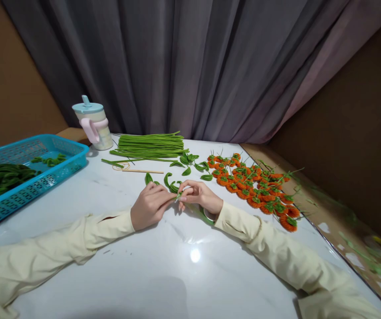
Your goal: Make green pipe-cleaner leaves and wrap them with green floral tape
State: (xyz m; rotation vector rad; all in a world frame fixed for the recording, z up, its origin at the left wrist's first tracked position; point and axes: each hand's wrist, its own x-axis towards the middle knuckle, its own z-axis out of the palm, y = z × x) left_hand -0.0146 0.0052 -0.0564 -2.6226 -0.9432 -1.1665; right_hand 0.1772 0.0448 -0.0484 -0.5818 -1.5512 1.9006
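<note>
One grey curtain (184,66) hangs in folds behind a white, grey-veined worktop (127,274). A blue perforated basket (60,169) stands at the left, with a dark green heap and a few brighter bits inside. At the right spread many orange flowers (243,194), fluffy-looking, with green backs and thin wiry stems. A bundle of bright green stems (150,146) lies at the far edge, beside a pale cup (94,117) with a blue lid and pink handle.

Near the middle, the hands meet over the worktop: the left hand (150,204) has its fingertips pinched closed, and the right hand (204,197) pinches with thumb and forefinger, its other fingers loosely curled. Just beyond lie curved, ridged green leaves (186,172) and a slim wooden stick (143,171). Smallest is the green piece (179,196) held between both sets of fingertips — slender, green with a whitish part, its finer shape hidden by the fingers.
</note>
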